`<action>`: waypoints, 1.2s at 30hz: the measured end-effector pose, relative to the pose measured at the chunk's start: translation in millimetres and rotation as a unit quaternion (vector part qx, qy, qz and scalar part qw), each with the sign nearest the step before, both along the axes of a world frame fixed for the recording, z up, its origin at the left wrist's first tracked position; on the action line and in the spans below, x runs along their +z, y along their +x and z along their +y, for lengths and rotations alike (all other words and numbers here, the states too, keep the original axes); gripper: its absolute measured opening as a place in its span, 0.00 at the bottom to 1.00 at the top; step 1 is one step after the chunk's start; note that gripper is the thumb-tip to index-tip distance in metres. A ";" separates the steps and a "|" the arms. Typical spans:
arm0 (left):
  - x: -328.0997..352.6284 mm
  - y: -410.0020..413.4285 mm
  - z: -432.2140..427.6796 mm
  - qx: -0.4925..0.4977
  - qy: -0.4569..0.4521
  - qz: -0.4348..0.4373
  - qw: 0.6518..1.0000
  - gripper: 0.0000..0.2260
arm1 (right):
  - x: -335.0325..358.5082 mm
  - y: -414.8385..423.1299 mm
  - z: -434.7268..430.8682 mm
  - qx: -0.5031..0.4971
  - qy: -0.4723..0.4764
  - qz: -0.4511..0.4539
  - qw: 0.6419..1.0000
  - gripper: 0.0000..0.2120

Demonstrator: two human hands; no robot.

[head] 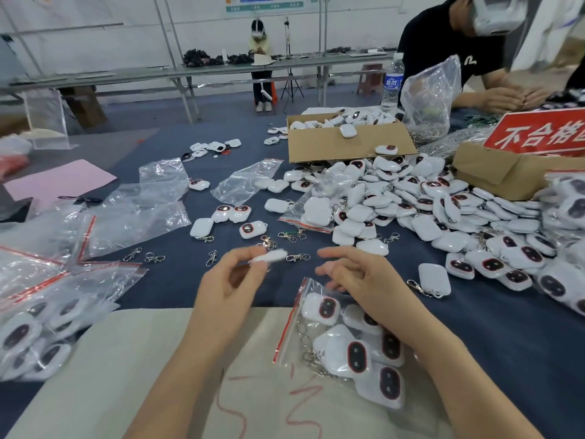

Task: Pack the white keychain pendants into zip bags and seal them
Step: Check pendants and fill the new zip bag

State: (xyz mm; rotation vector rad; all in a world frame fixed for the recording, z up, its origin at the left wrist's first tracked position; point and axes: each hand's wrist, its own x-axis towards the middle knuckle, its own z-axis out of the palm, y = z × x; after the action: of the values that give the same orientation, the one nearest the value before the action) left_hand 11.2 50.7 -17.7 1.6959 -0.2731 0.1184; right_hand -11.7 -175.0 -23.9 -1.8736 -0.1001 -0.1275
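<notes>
Left hand [231, 280] raised above the table edge, thumb and fingertips pinching one white pendant [273, 256]; the pendant is motion-blurred, so its face cannot be read. Right hand [357, 277] just beside it, fingers loosely spread and grasping nothing, hovering over the top of a zip bag [345, 337]. The bag lies flat on a beige sheet [142, 359] marked with red scribbles, its red zip strip toward the left, the right forearm crossing its far side. Inside it are several white pendants with dark red-rimmed ovals and their metal rings bunched near the strip; whether the strip is pressed closed cannot be told. Blue table cover [493, 331] beyond. A large pile of pendants [411, 204] spreads across the right half, spilling from in front of a cardboard box [348, 145] that holds more. Loose metal clasps [297, 257] are scattered between the hands and the pile. Empty zip bags [243, 182] lie mid-table; filled bags [38, 327] are heaped at the left edge. A pink sheet [60, 182] sits far left. A red sign [538, 131] with white characters leans on a second box at right. A water bottle [392, 83] stands behind the first box, near another person [443, 42] in a black shirt working at the far corner.
</notes>
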 end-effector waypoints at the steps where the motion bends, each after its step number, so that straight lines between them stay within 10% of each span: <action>1: -3.2 -7.2 12.6 0.004 0.026 -0.010 1.000 0.09 | 0.0 -1.0 0.4 0.008 -0.034 0.002 0.999 0.09; 25: -16.0 -38.1 12.8 -0.136 0.101 0.045 0.985 0.17 | -8.9 -3.0 5.6 0.039 -0.131 -0.011 0.991 0.18; 36: -24.4 -37.5 4.1 -0.146 0.286 -0.132 0.938 0.03 | -8.2 -4.9 2.8 0.059 -0.118 0.002 0.991 0.13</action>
State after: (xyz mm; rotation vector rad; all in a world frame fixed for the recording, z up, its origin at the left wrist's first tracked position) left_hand -26.3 54.8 -42.1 2.1932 -0.8202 0.0449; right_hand -16.6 -172.2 -32.1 -2.0975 -0.2316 -0.0297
